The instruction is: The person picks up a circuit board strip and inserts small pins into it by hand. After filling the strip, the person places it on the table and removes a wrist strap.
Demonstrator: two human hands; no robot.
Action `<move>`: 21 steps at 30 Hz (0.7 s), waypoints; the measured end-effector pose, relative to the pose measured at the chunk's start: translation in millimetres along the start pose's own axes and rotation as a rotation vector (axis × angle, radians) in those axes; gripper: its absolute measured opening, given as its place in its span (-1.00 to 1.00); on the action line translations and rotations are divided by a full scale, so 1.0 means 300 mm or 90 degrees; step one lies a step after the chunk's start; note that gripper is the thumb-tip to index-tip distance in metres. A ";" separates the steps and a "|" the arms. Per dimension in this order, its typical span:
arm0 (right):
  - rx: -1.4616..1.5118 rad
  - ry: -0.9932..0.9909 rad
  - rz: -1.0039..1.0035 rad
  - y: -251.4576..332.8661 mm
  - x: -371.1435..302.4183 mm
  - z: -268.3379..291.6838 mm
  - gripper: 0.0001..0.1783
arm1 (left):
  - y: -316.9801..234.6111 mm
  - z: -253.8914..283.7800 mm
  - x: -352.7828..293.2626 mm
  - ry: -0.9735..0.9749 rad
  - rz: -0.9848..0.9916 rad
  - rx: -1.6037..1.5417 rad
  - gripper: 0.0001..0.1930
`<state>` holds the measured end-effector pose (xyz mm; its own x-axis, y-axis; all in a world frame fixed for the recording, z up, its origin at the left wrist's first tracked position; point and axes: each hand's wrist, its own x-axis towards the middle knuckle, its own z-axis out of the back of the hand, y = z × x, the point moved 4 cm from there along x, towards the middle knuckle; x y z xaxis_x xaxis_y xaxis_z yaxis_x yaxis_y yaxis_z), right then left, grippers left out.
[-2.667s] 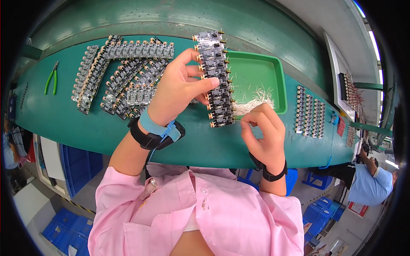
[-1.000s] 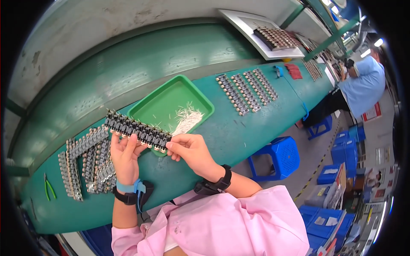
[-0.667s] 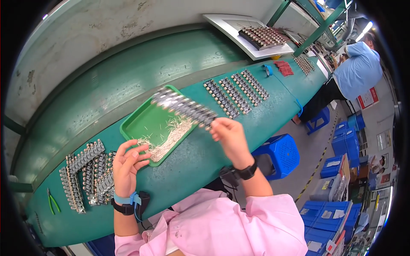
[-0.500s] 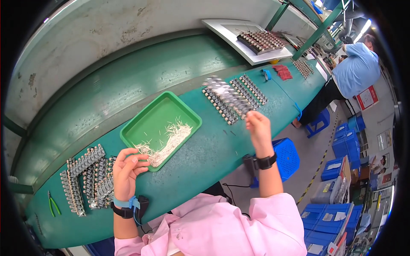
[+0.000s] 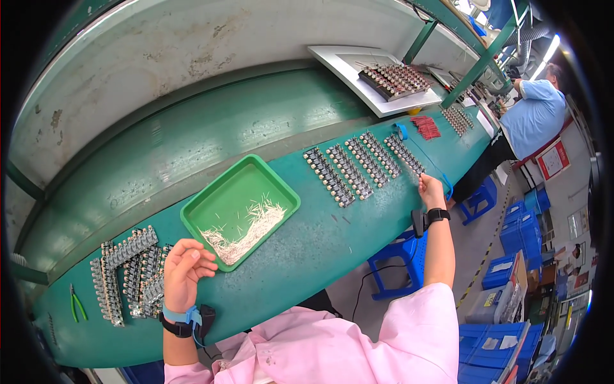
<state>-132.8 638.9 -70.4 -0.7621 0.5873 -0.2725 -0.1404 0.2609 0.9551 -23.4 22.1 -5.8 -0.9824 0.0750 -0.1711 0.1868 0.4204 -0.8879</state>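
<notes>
My right hand (image 5: 432,190) pinches the near end of a strip of small component boards (image 5: 404,153), which lies at the right end of a row of similar strips on the green bench. The strips to its left (image 5: 329,179) lie side by side with small gaps. My left hand (image 5: 185,272) is half curled with fingers apart, beside the near left corner of a green tray (image 5: 240,168); I see nothing in it. Thin white pins or tubes (image 5: 246,235) are heaped along the tray's near side. To the left lies a pile of more strips (image 5: 128,272).
Green-handled pliers (image 5: 77,304) lie far left. Beyond the row are a blue tape roll (image 5: 401,131), red parts (image 5: 426,127) and a white panel (image 5: 345,70) bearing a rack of components (image 5: 395,81). A blue stool (image 5: 400,265) stands below the bench edge; a co-worker (image 5: 536,118) is far right.
My right hand has moved right with the strip, from above the row to its right end. My left hand has drawn slightly back from the tray. The view has shifted a little.
</notes>
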 end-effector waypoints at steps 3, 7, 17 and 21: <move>0.023 0.014 -0.045 -0.010 0.040 0.021 -0.94 | -0.003 -0.007 -0.045 0.026 0.020 0.025 -0.86; 0.019 0.012 -0.103 -0.013 0.089 0.053 -0.94 | 0.021 -0.019 -0.098 0.024 0.038 0.037 -0.86; -0.160 0.384 0.106 -0.178 0.319 0.038 -0.87 | -0.001 0.085 -0.293 -0.170 0.017 0.011 -0.82; -0.148 0.182 -0.024 0.015 0.359 0.905 -0.62 | -0.009 0.326 -0.496 -0.281 -0.075 -0.061 -0.82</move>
<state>-43.9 911.3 -127.0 -0.8946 0.3349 -0.2959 -0.2868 0.0776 0.9549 122.8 -78.6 -19.8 -0.8970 -0.3606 -0.2555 0.0529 0.4863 -0.8722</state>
